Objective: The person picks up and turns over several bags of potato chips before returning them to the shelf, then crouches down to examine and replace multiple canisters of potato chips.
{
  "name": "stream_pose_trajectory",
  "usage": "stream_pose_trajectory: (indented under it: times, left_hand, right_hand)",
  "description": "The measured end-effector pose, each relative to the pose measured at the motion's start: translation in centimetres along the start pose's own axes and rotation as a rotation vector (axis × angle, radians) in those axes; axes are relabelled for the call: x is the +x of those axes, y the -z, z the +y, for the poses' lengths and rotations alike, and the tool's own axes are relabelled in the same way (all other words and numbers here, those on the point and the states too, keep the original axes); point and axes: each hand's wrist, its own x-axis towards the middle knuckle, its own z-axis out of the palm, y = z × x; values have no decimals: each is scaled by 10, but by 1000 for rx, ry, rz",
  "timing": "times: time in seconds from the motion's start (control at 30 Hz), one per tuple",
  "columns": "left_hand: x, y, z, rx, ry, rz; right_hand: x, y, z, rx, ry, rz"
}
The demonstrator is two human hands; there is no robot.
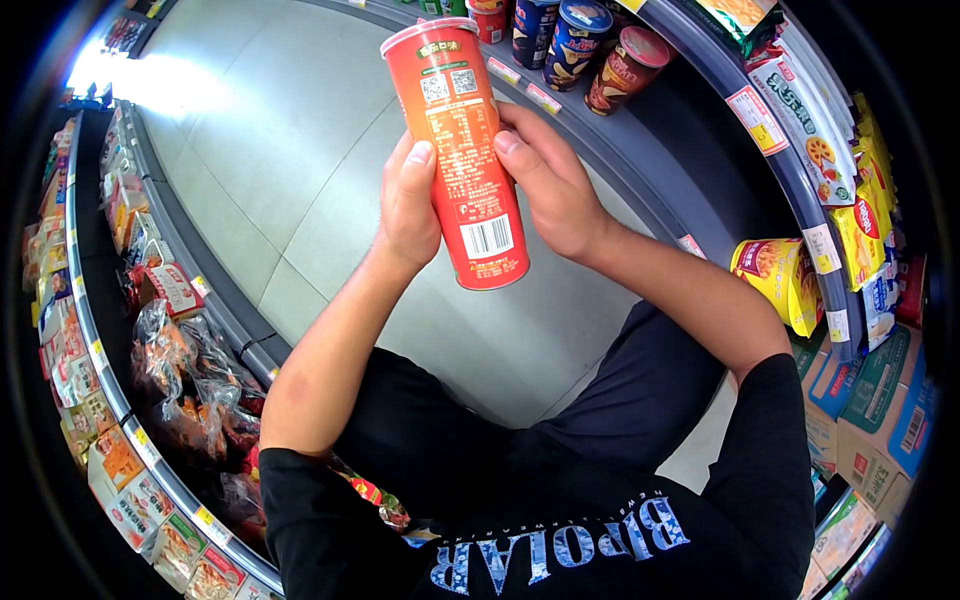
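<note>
Between my two hands I hold a tall red-orange chip canister [462,175], its printed back turned toward me with two square codes near the top and a barcode near the bottom. A clear plastic lid covers its upper end, and it tilts slightly. My left hand [408,205] wraps its left side, the thumb lying along the edge. From the right, my right hand [555,185] grips it with the thumb at the front. The other fingers of both hands are mostly hidden behind the canister.
Ahead on the right shelf stand blue canisters [577,45] and a brown-red canister [628,70]. A yellow snack tub [778,275] is at right, above cardboard boxes [880,410]. Bagged snacks [185,370] fill the left shelf. Tiled floor [320,180] runs between the shelves.
</note>
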Motion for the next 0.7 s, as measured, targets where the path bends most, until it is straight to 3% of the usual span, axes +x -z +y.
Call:
stream_pose_trajectory:
  times: [0.7]
  left_hand:
    - [1, -3, 1, 0, -2, -4]
  right_hand:
    - [0, 2, 5, -12, -1, 4]
